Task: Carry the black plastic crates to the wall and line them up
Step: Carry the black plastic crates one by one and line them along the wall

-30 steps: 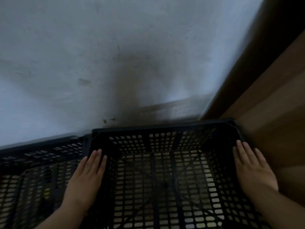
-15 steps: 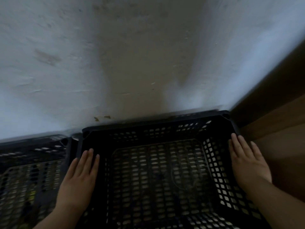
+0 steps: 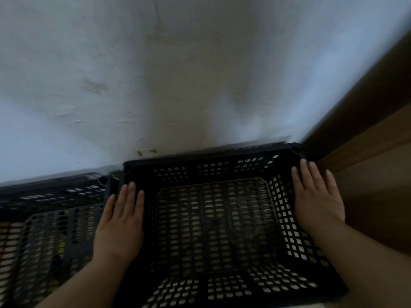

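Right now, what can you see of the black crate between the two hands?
The black crate looks like moulded plastic, open-topped and empty, with slotted lattice walls and floor. It sits upright, its far rim at the white wall. The left hand and right hand lie flat on its side rims. A second crate stands to its left, brown panelling to its right.

A scuffed, unevenly lit white plaster wall (image 3: 155, 74) fills the upper frame, meeting a brown wooden panel (image 3: 373, 152) at the right-hand corner.
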Motion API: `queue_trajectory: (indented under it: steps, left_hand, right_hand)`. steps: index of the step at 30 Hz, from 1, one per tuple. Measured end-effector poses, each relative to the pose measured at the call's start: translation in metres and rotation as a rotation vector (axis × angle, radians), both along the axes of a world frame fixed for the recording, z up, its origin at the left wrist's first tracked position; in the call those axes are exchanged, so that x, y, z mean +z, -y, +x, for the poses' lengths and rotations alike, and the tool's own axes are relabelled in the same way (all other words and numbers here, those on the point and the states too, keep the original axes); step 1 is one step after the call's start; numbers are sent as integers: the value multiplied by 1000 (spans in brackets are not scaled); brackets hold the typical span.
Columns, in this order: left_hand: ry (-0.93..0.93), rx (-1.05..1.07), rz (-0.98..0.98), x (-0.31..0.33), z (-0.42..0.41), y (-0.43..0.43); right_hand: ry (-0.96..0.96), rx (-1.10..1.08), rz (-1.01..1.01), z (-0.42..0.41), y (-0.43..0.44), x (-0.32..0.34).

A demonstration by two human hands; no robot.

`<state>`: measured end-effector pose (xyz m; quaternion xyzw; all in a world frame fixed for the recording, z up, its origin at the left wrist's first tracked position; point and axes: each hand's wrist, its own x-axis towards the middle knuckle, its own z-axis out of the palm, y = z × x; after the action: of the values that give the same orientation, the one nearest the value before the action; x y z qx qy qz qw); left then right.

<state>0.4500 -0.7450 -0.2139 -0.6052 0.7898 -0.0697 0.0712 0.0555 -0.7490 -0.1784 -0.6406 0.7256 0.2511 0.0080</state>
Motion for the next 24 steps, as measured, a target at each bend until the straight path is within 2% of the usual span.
queue_trajectory:
  steps: [7, 11, 15, 19, 24]
  left_hand:
    - [-48, -39, -93, 95, -45, -27]
    - [-9, -68, -62, 142, -70, -57]
    - [31, -167, -124, 184, -85, -116]
    - [42, -295, -73, 208, -104, -190]
    - [-23, -477, -57, 224, -168, -275]
  right_hand:
    - [172, -77, -66, 39, -52, 95]
    - [246, -185, -102, 50, -106, 138]
    - [282, -301, -127, 58, -188, 174]
    - [302, -390, -131, 60, -296, 197]
    - [253, -548, -137, 22, -430, 211]
